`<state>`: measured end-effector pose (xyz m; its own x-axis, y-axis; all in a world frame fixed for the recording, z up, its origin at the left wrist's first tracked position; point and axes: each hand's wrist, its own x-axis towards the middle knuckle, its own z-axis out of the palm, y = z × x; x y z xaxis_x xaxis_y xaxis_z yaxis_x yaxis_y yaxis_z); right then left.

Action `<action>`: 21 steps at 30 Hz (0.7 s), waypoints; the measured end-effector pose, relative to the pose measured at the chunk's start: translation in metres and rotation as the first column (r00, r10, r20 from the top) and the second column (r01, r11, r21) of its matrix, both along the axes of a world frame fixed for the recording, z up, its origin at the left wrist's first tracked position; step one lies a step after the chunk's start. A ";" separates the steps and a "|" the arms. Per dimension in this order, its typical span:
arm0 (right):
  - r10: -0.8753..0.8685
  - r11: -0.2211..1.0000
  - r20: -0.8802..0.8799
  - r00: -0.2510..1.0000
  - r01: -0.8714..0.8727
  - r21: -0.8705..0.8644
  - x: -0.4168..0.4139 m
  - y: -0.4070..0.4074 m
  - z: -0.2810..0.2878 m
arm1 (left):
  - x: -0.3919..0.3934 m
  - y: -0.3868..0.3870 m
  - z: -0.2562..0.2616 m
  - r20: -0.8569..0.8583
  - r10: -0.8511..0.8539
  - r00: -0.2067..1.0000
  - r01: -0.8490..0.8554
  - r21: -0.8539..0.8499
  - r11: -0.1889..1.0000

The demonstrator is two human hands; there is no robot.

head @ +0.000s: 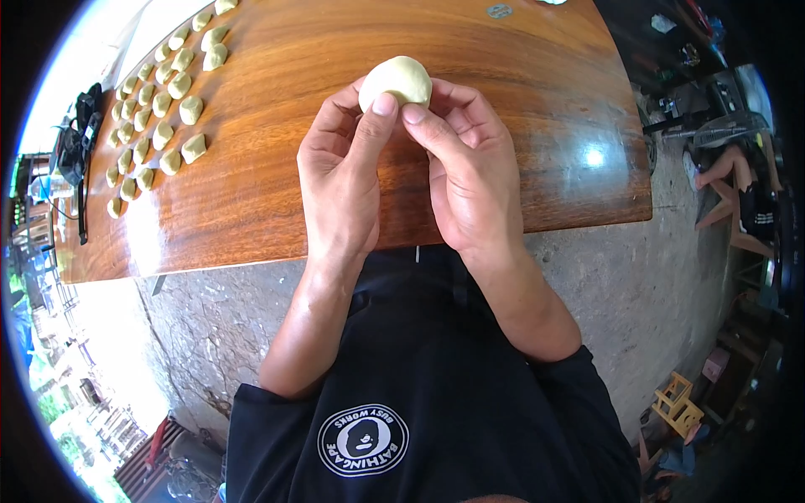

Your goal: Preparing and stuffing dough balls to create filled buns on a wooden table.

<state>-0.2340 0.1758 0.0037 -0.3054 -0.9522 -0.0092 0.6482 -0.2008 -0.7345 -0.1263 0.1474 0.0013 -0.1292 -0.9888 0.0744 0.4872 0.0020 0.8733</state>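
Observation:
A pale yellow, smooth piece of dough (397, 78), rounded in outline, is pinched between both hands above the wooden table (264, 182). My left hand (343, 157) grips its left side, thumb pressed on the near face and fingers curled behind. From the other side my right hand (475, 160) holds it the same way, the two thumb tips close together at its lower edge. The dough's back and some fingertips are hidden. Rows of small dough pieces (162, 104) lie on the table's left part, apart from my hands.
A black strapped item (80, 138) lies at the table's left edge. A small oval label (499, 11) is on the far part of the tabletop. To the right, a person's leg (723, 166) shows beside a fan (729, 129). A small wooden stool (678, 402) stands on the concrete floor (604, 283).

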 end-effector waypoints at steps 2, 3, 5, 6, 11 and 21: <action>0.012 1.000 -0.019 1.000 -0.012 0.010 -0.005 0.000 -0.001 | 0.000 0.002 0.006 -0.019 0.002 1.000 -0.002 0.017 1.000; 0.069 0.997 -0.023 0.997 -0.068 0.021 -0.009 -0.001 -0.001 | 0.000 0.002 0.008 -0.038 0.006 0.999 -0.005 0.034 0.999; 0.124 0.992 -0.026 0.992 -0.123 0.033 -0.018 -0.001 0.000 | 0.005 -0.002 0.004 -0.023 -0.011 1.000 0.012 0.044 0.999; 0.129 0.991 -0.042 0.991 -0.128 0.029 -0.021 -0.001 0.001 | 0.009 -0.005 0.000 -0.010 -0.029 1.000 0.029 0.054 0.998; 0.155 0.987 -0.172 0.973 -0.158 0.000 -0.031 -0.002 -0.004 | 0.014 -0.006 0.003 0.099 -0.132 0.986 0.127 0.056 0.990; 0.169 0.986 0.023 0.985 -0.168 -0.011 -0.020 0.000 -0.004 | 0.020 -0.006 -0.003 -0.125 -0.042 0.991 0.059 0.135 0.989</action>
<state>-0.2538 0.1755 0.0000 -0.1405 -0.9901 -0.0055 0.6903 -0.0939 -0.7174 -0.1064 0.1411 -0.0014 -0.1775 -0.9831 -0.0447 0.5859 -0.1421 0.7978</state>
